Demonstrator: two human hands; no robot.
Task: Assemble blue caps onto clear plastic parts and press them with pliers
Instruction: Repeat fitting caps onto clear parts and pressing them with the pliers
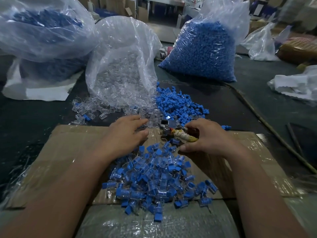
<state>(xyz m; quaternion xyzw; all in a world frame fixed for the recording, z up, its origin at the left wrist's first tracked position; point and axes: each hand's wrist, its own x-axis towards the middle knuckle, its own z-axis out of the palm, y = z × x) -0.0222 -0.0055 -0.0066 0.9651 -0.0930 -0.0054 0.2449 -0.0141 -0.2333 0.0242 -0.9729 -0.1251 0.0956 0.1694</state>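
My right hand [207, 138] grips the pliers [173, 130] by their cloth-wrapped handles, the metal jaws pointing left over the far edge of the cardboard sheet [72, 152]. My left hand [127, 134] lies flat with straight fingers, its fingertips touching the loose clear plastic parts [109, 109]. Loose blue caps [178, 105] are heaped just beyond the pliers. A pile of assembled blue-and-clear pieces [154, 179] lies on the cardboard between my forearms.
An open bag of clear parts [120, 69] lies behind my left hand. A full bag of blue caps [204, 48] stands at the back right, another bag with blue pieces [42, 30] at the back left. Crumpled plastic [296, 85] sits far right.
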